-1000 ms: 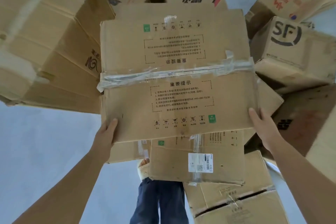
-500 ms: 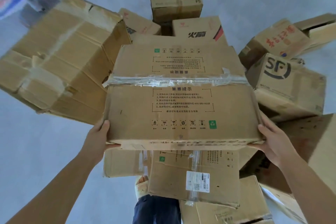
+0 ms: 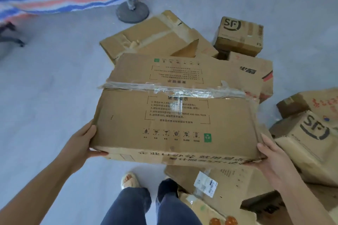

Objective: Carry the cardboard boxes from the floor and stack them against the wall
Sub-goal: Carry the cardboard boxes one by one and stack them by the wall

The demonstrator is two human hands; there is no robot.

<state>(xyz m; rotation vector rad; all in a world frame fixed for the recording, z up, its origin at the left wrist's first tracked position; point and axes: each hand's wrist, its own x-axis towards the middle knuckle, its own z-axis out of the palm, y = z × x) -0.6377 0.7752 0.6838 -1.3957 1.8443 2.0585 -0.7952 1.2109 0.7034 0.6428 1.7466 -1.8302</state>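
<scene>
Large flat brown cardboard box with printed notice and clear tape band (image 3: 175, 113) is held clear of the grey floor (image 3: 45, 97), in front of the person, above the scattered pile of other cardboard boxes (image 3: 237, 36).

Left hand (image 3: 80, 144) grips the near left corner, thumb on top edge, fingers under. Right hand (image 3: 274, 153) grips the near right corner the same way; fingers beneath are hidden.

Handling, judged: likely light, as it is carried by two corner holds. Board looks soft and creased, right edge crumpled; tape is wrinkled and may be slick. Better hold probably under the short ends, palms flat, away from the torn corner.

Orientation: broad face up, far edge tipped slightly upward. Long axis runs left to right across the body; tape band parallel to it. Near print reads upright to the wearer.
</scene>
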